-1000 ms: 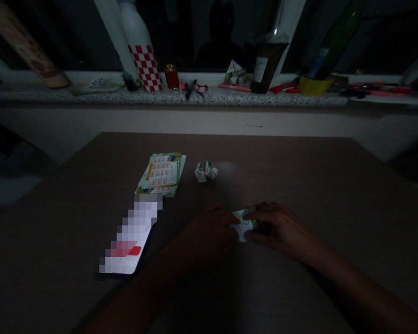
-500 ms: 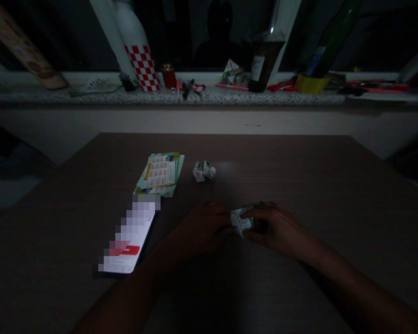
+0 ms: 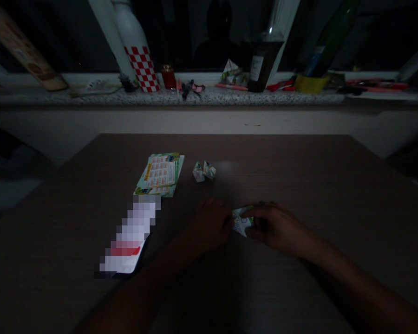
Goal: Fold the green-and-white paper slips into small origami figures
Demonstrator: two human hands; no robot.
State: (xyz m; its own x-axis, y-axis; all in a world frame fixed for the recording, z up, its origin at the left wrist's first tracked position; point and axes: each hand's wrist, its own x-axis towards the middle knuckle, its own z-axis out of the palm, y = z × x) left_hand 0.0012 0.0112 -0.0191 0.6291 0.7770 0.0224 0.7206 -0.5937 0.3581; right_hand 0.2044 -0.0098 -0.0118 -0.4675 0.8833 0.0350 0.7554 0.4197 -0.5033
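A small piece of folded printed paper point(image 3: 241, 223) lies on the dark wooden table between my two hands. My left hand point(image 3: 212, 223) is curled at its left edge, with the fingertips partly hidden in shadow. From the other side my right hand point(image 3: 273, 226) pinches the paper between thumb and fingers. Just beyond my left hand sit two small folded paper shapes point(image 3: 204, 171) side by side. To their left is a stack of printed green and white sheets point(image 3: 160, 174).
A lit phone point(image 3: 128, 239), its screen partly blurred, lies left of my left forearm. Behind the table point(image 3: 282, 162) runs a speckled stone sill point(image 3: 209, 96) holding a red-checked bottle point(image 3: 142, 67), a plastic cup point(image 3: 261, 65), a green bottle point(image 3: 334, 37) and small clutter.
My left hand has shifted slightly and its fingers have curled closer at the paper's left edge. My right hand keeps nearly the same place on the paper.
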